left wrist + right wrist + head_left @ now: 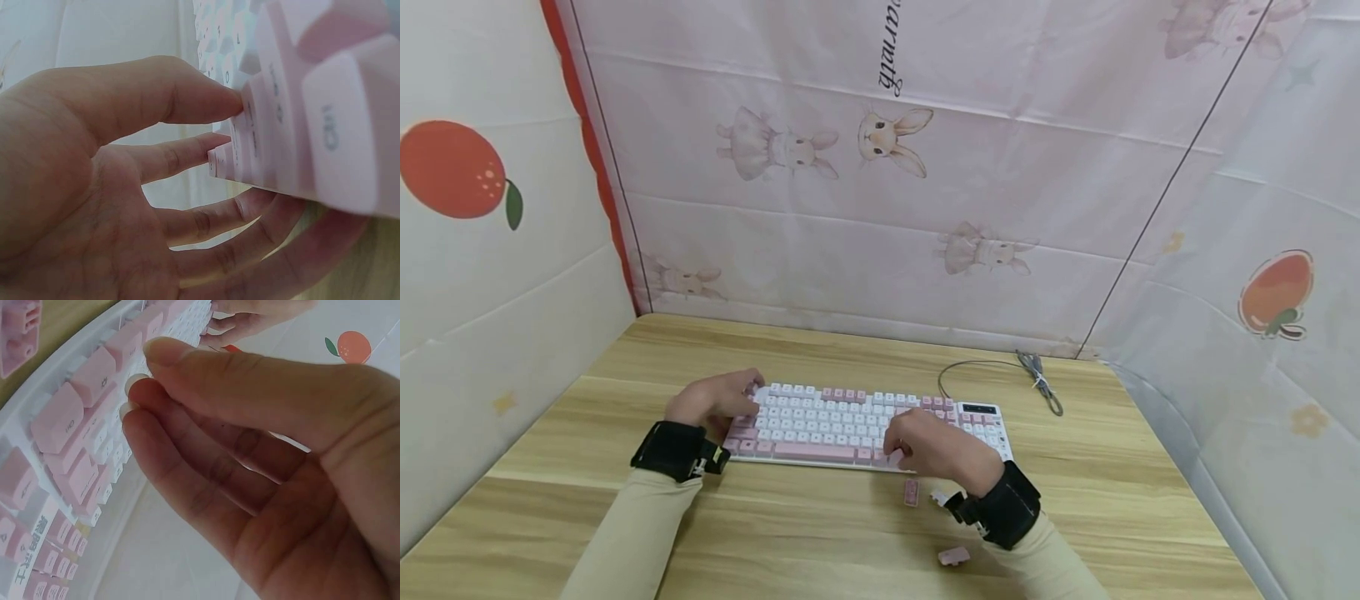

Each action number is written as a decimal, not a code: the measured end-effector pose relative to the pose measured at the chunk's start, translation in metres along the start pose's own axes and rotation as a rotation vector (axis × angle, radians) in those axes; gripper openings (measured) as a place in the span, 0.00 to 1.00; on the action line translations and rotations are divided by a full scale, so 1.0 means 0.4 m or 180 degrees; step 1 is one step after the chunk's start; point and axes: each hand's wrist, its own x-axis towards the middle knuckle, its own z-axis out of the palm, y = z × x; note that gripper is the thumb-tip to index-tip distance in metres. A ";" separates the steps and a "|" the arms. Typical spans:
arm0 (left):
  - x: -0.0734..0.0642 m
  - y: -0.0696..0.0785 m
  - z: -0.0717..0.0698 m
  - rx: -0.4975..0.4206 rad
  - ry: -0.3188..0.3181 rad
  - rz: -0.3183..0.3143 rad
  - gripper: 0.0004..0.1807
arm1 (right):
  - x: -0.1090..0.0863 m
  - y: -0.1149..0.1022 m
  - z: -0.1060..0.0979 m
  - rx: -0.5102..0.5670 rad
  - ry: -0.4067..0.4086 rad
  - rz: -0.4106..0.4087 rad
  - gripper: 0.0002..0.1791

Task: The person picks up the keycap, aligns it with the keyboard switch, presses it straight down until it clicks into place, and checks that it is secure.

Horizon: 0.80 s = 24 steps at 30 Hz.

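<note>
**The keyboard (820, 427) lay at my twelve o'clock**

On the tabletop (790, 533), my left hand (717, 399) gripped its nine-o'clock end, thumb upon the pink keys (284, 94). My right hand (934, 446), with fingers curled toward the thumb, was at its four o'clock. Two loose pink keycaps (912, 493) lay toward five o'clock.

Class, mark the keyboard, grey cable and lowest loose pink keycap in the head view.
Keyboard (842, 427), head view: its white keys.
Grey cable (1035, 373), head view: its bundled part.
Loose pink keycap (954, 556), head view: its middle.
</note>
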 end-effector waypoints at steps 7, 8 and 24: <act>-0.001 -0.003 0.003 -0.0076 -0.0011 -0.0040 0.31 | -0.006 0.003 -0.005 0.0030 0.0032 0.0054 0.09; -0.001 -0.003 0.003 -0.0080 -0.0011 -0.0044 0.31 | -0.007 0.003 -0.006 0.0019 0.0033 0.0062 0.09; -0.002 -0.002 0.003 -0.0071 -0.0015 -0.0029 0.31 | -0.014 0.015 -0.024 0.0161 -0.0023 0.0302 0.10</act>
